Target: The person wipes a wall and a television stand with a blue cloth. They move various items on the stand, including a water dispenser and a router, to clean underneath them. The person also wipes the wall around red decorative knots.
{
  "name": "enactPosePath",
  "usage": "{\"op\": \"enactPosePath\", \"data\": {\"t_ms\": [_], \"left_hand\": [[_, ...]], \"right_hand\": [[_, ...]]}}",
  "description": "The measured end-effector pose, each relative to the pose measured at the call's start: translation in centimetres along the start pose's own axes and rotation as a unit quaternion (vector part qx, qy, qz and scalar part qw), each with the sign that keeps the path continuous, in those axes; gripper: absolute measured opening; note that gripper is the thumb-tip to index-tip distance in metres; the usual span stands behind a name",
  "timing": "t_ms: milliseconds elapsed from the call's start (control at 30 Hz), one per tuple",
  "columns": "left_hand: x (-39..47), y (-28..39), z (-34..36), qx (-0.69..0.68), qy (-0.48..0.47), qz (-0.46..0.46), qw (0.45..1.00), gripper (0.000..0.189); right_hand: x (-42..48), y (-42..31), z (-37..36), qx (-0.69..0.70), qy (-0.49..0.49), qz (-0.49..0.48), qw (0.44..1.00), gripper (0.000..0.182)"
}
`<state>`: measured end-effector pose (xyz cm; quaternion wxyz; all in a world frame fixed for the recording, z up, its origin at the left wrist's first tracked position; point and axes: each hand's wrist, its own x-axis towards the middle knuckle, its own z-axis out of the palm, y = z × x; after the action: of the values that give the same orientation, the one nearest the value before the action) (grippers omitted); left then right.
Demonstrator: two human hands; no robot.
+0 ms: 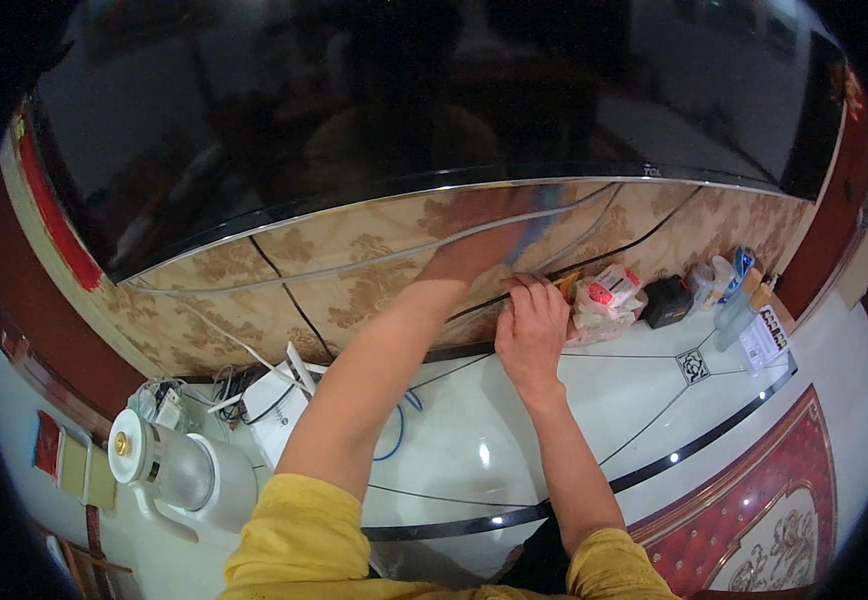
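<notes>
My left hand (488,231), blurred, reaches behind a light grey cable to the patterned wall (374,262) under the television (434,97). It holds a blue cloth (543,217), also blurred, flat to the wallpaper. My right hand (533,319) is lower, at the wall's foot, its fingers bent beside a black cable (629,244); what lies under the fingertips is hidden. Just right of these fingers are a yellow-orange item (567,283) and a clear plastic pack with red and white print (610,300).
A white shelf top (471,435) with a black edge carries a white router (276,416) with cables and a blue cord (402,427), left. Near it stands a white kettle-like appliance (186,472). A black box (666,301), bottles (738,319) and a card pack (764,341) stand right.
</notes>
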<state>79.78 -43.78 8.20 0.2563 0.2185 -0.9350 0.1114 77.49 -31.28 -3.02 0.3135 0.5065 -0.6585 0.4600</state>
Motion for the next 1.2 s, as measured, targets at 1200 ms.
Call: {"op": "enactPosePath", "data": {"t_ms": [1200], "left_hand": [[-15.7, -0.1, -1.7, -0.443, -0.015, -0.131, 0.887, 0.038]], "right_hand": [[-1.3, -2.8, 4.2, 0.598, -0.116, 0.347, 0.713, 0.054]]}}
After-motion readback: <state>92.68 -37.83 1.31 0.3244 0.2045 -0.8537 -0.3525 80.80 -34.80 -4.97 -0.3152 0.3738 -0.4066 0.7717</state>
